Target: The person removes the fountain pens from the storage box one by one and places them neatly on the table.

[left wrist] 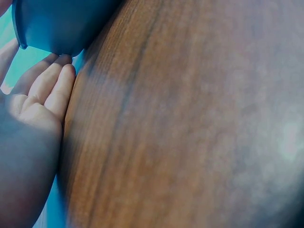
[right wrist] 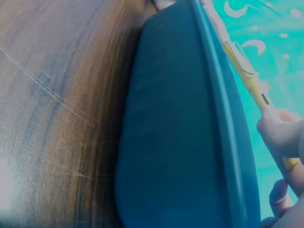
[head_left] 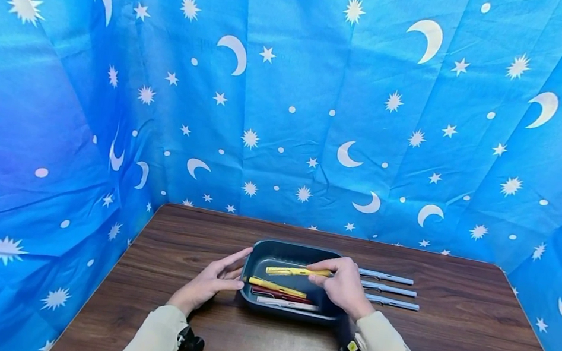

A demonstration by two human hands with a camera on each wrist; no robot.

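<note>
A dark teal plastic box [head_left: 297,252] stands on the table. My right hand [head_left: 345,285] pinches a yellow pen [head_left: 286,271] between thumb and fingers, level over the box's inside. The right wrist view shows the pen's clip end [right wrist: 242,66] pointing away from the hand, beyond the box's long side [right wrist: 173,114]. Inside the box lie another yellow pen [head_left: 281,288], a dark red pen [head_left: 291,298] and a white pen [head_left: 287,304], side by side near the front wall. At the box's left end, my left hand [head_left: 209,282] touches it with extended fingers [left wrist: 59,92].
Three grey-blue pens, the back one [head_left: 396,278], the middle one [head_left: 396,290] and the front one [head_left: 398,303], lie in a row right of the box, partly behind the right hand. The brown wooden table [head_left: 185,240] ends at a blue curtain [head_left: 287,128] with moons and stars.
</note>
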